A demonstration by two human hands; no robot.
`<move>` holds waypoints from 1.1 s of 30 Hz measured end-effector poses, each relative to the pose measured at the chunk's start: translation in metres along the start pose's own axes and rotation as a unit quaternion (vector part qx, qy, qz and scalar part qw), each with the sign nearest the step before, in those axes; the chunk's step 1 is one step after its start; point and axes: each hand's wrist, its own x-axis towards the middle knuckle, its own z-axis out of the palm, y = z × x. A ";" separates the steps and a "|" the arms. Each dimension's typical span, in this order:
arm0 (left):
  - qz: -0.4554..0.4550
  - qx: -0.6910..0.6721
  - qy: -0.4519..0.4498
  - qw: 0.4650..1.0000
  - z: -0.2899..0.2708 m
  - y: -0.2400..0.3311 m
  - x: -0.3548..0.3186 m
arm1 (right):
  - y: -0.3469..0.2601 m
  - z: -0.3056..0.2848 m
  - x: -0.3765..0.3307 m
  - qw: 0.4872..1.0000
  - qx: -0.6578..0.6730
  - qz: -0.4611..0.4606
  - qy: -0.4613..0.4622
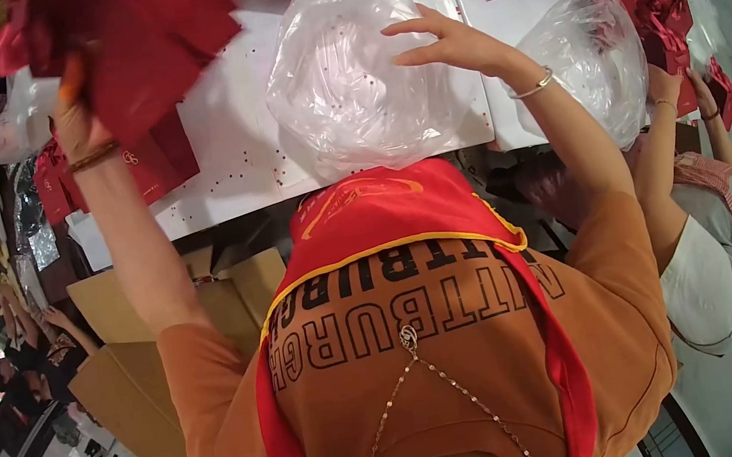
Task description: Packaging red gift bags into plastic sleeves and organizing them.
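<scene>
Near the lower frame we see our orange shirt and red apron (402,213). Right hand (451,45), upper centre, fingers spread and released, rests against a clear bag (341,78); the bag bulges upright, long axis roughly vertical in frame, its mouth hidden. Left hand (77,122), upper left, grasps a red sheet stack (132,45) fanning toward the upper right. Behind lies the white table (237,153); a co-worker's bag (589,56) sits right.

Reaching both arms up and forward. Holding the left hand (77,122) high, fingers closed tight, a bangle on that wrist. Spreading the right hand (449,42) open, fingers pointing left, bracelet on wrist.
</scene>
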 end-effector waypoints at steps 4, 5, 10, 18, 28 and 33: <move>-0.016 0.064 -0.038 0.997 0.022 -0.098 0.029 | 0.022 0.007 0.018 0.999 0.020 -0.028 0.006; -0.028 0.051 -0.062 0.996 0.015 -0.124 0.035 | 0.021 0.010 0.021 0.999 0.030 -0.004 0.011; -0.120 0.210 -0.041 0.970 -0.021 -0.189 0.036 | 0.013 0.006 0.014 0.996 0.083 0.043 -0.001; -0.218 0.320 -0.053 0.921 -0.051 -0.213 0.029 | 0.006 0.022 -0.009 0.984 0.140 -0.108 0.026; -0.138 0.350 -0.027 0.926 -0.061 -0.217 0.031 | -0.004 0.040 -0.019 0.977 0.150 -0.107 0.108; -0.092 0.463 0.051 0.880 -0.067 -0.226 0.033 | -0.009 0.049 -0.014 0.979 0.066 -0.148 0.122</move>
